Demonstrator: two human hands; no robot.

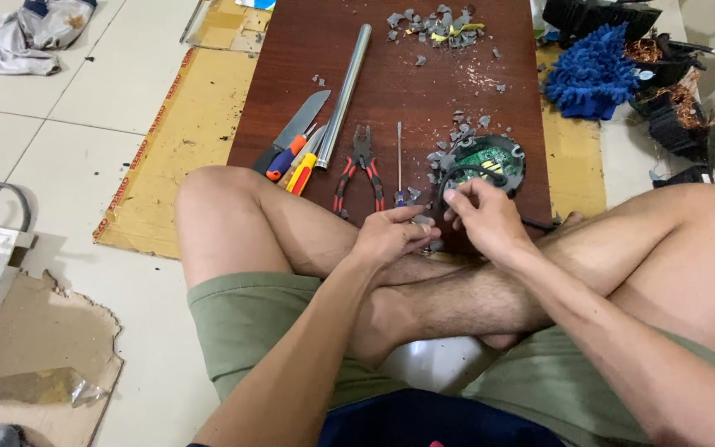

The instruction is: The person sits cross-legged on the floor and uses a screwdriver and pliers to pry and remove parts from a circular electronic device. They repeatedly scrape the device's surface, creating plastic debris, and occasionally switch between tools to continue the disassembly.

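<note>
I sit cross-legged at a dark wooden board (424,91) on the floor. My left hand (392,235) is closed on a small grey piece near the board's near edge. My right hand (483,217) pinches a black cable that loops out of a round black housing with a green circuit board (485,159) inside. The two hands almost touch, just in front of that housing. Grey broken bits lie around it.
On the board lie a metal tube (345,93), a knife (295,129), orange and yellow handled tools (295,161), red-handled pliers (361,170), a thin screwdriver (399,161) and a rubble pile (436,25). A blue mop head (593,70) and black parts sit right. Cardboard (179,141) lies left.
</note>
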